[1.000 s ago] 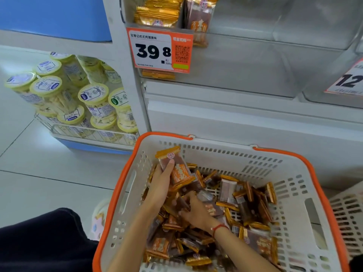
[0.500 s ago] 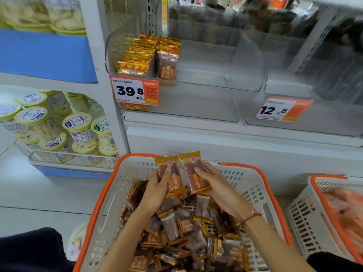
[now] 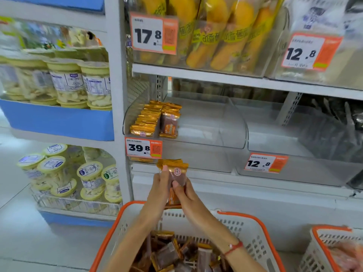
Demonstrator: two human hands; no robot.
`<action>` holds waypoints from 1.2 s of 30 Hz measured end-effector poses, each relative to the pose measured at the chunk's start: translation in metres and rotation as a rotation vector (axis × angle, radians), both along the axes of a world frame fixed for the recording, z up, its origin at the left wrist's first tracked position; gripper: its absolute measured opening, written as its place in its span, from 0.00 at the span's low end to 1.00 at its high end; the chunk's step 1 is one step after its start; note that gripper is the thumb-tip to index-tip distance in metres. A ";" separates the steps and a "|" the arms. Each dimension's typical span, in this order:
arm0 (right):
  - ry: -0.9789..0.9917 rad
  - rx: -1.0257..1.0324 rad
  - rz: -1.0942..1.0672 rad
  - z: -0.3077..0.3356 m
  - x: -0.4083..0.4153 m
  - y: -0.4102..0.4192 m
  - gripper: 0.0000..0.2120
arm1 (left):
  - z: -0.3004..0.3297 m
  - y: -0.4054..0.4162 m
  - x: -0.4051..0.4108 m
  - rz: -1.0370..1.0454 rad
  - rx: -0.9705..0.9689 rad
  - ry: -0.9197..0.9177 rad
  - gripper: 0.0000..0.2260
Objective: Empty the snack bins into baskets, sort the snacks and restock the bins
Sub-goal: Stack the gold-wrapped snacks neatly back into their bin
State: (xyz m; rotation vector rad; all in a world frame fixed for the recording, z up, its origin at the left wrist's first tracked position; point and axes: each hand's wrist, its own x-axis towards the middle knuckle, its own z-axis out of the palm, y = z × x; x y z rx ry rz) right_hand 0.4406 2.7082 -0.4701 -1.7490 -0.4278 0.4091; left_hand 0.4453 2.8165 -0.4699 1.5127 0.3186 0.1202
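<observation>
Both hands hold one small stack of gold-and-brown snack packets (image 3: 177, 172) above the white basket with the orange rim (image 3: 253, 228). My left hand (image 3: 159, 190) grips the stack from the left, my right hand (image 3: 185, 195) pinches it from the right and front. The stack is level with the front of the clear bin (image 3: 206, 130) tagged 39.8, just below its lip. Two rows of the same packets (image 3: 157, 118) stand at that bin's left end. More loose packets (image 3: 176, 254) lie in the basket.
A second clear bin (image 3: 294, 138) tagged 12.8 is to the right. Another white and orange basket (image 3: 318, 250) with pinkish packets sits at the lower right. Yellow-lidded tubs (image 3: 68, 179) fill the shelves on the left. Yellow bagged snacks (image 3: 212, 36) are on the shelf above.
Both hands rose out of the basket toward the 39.8 bin, bringing their packets together into one stack. My view tilted up, showing more of the shelves.
</observation>
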 end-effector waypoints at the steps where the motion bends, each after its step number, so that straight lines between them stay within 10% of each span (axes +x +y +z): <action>1: -0.006 -0.002 0.028 0.010 0.002 0.004 0.18 | 0.007 0.004 0.004 0.045 0.089 0.008 0.20; 7: -0.181 0.175 -0.083 0.065 0.029 0.021 0.13 | 0.060 0.028 0.024 0.216 0.434 -0.321 0.12; 11: -0.171 0.239 -0.137 0.090 0.066 0.025 0.15 | 0.071 0.053 0.043 0.358 0.788 -0.534 0.31; 18: -0.217 -0.011 -0.280 0.115 0.176 0.020 0.18 | 0.029 0.107 0.076 0.490 1.050 -0.379 0.43; 36: -0.221 -0.459 -0.237 0.067 0.254 0.058 0.25 | 0.020 0.109 0.084 0.546 1.087 -0.475 0.41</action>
